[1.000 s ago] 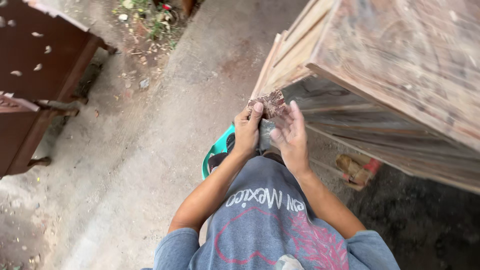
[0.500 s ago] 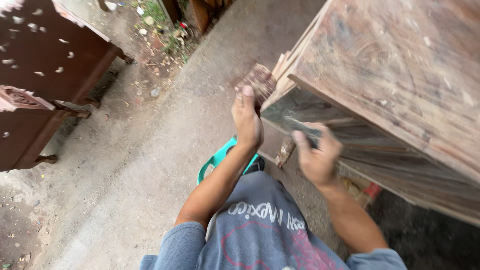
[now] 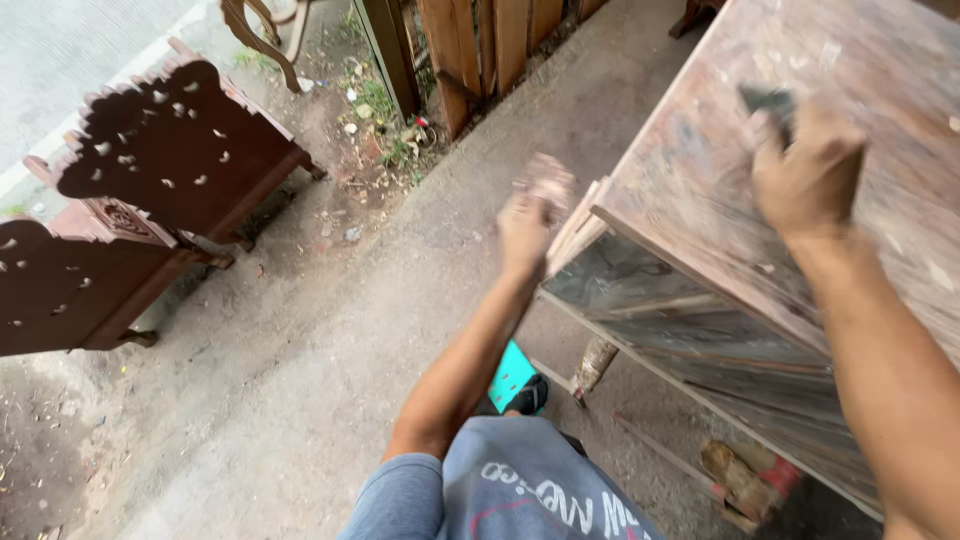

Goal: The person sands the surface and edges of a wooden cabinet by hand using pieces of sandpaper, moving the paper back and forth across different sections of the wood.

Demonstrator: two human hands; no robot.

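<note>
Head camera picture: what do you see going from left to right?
Carved dark chair → left hand holding a worn pad → wooden cabinet → right hand pressing a dark piece on its top.

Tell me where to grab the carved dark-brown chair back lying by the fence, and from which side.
Take the carved chair back by its straight lower rail, coming from the concrete path side. The scalloped, pierced top edge offers a poor grip, and dirt and litter crowd the far side. This is only a judgement.
</note>
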